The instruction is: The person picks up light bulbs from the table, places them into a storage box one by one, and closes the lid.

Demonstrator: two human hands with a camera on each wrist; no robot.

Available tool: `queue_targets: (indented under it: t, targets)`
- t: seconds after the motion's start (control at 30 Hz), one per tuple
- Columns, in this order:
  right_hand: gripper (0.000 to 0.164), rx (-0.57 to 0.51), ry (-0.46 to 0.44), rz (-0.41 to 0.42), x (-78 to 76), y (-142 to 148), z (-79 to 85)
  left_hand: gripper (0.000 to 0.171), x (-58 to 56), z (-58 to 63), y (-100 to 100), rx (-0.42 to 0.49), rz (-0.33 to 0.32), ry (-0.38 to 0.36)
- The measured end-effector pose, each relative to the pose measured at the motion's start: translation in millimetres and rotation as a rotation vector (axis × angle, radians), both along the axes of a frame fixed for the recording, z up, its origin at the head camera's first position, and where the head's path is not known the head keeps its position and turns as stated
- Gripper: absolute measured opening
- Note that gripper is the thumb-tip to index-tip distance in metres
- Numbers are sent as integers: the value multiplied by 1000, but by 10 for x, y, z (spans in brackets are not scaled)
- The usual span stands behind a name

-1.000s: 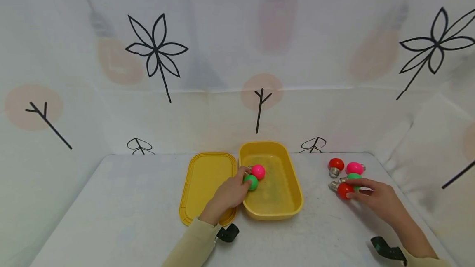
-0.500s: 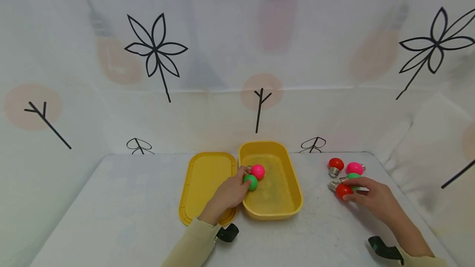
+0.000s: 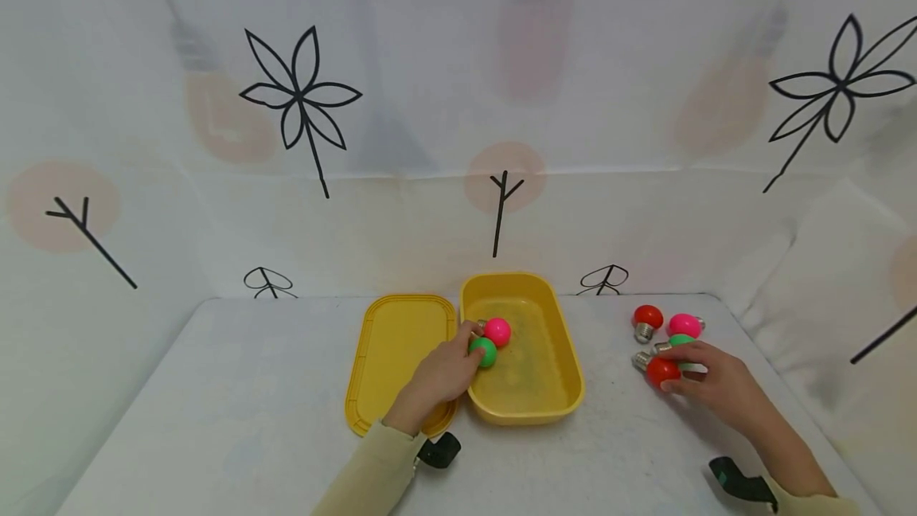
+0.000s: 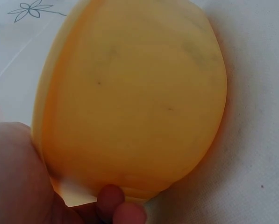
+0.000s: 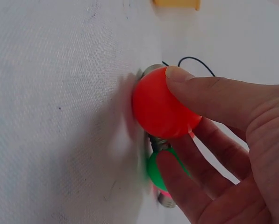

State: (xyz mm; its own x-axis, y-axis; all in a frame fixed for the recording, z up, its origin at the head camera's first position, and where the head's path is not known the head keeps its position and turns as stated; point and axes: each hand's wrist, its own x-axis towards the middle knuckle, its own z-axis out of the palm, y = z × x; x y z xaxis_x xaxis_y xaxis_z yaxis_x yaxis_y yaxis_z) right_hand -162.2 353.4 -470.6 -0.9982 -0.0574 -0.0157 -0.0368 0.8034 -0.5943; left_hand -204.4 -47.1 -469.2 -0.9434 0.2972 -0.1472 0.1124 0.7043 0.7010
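Observation:
My left hand (image 3: 447,365) grips the left side of a yellow plastic box (image 3: 569,388), its thumb over the rim beside a green light bulb (image 3: 486,353). Next to that bulb lies a pink light bulb (image 3: 497,332) inside the box. Seen from the left wrist, two curled fingertips (image 4: 110,198) rest against the outside of the box. On the right, my right hand (image 3: 719,385) pinches a red light bulb (image 3: 663,373), thumb on its near side, its metal base pointing left. Another green bulb (image 5: 160,170) lies just behind, partly covered by the fingers.
A flat yellow lid (image 3: 401,349) lies left of the box on the white table (image 3: 236,404). Beyond the right hand sit a second red bulb (image 3: 648,316) and a pink bulb (image 3: 685,325). White patterned cloth (image 3: 401,221) walls the back and sides.
My right hand and the red bulb have shifted slightly left, and the fingers have closed in on the bulb. The left hand and the box stay about where they were.

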Motion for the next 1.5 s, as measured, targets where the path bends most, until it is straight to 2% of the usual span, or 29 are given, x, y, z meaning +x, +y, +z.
queue_targets:
  t: [0.23, 0.63, 1.5]
  targets:
    - [54, -31, -2, 0, 11, -5, -22, 32, 6, -11, 8, -3, -4, 6]
    - [52, -25, 10, 10, 21, -38, -17, 32, 25, 7, 7, -22, 3, 40]
    - [52, -24, 23, 13, 56, -18, 6, 33, 12, -1, 7, -7, 2, 19]
